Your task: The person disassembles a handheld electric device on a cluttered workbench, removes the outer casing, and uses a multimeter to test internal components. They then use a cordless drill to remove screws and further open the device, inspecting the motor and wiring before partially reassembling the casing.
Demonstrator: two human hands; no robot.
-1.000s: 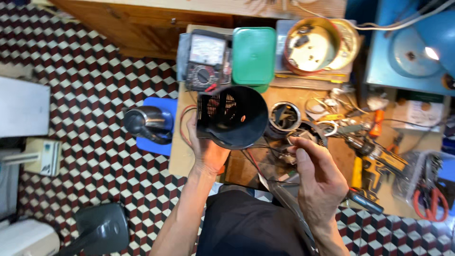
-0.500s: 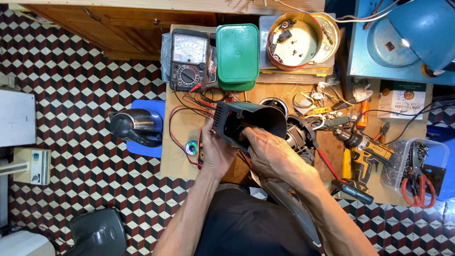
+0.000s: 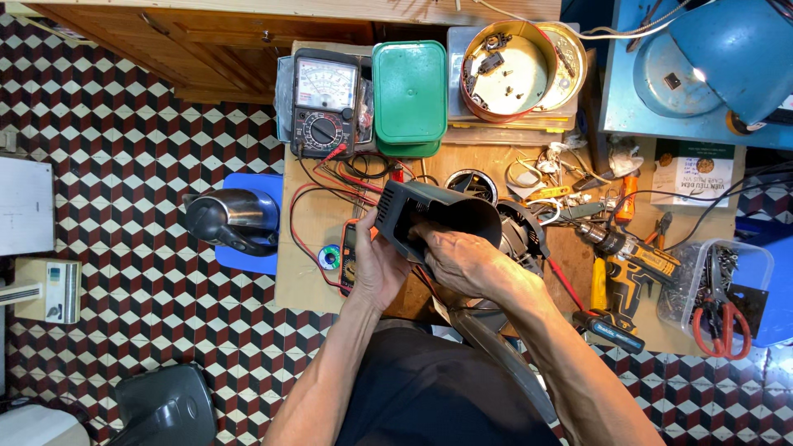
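- A steel kettle (image 3: 230, 220) stands on a blue stool (image 3: 252, 248) just off the workbench's (image 3: 306, 281) left edge.
- The left hand (image 3: 376, 268) cups the black plastic housing (image 3: 434, 219) from below, fingers curled around it.
- The housing sits above the bench's front middle, tilted.
- The right hand (image 3: 462, 260) wraps over its near side; what its fingertips are pinching, if anything, is hidden.
- A cordless drill (image 3: 632, 256) lies near the right edge.

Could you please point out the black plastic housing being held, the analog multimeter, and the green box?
black plastic housing (image 3: 421, 211), head view, on its top face.
analog multimeter (image 3: 325, 103), head view, between scale and dial.
green box (image 3: 409, 92), head view, middle of its lid.
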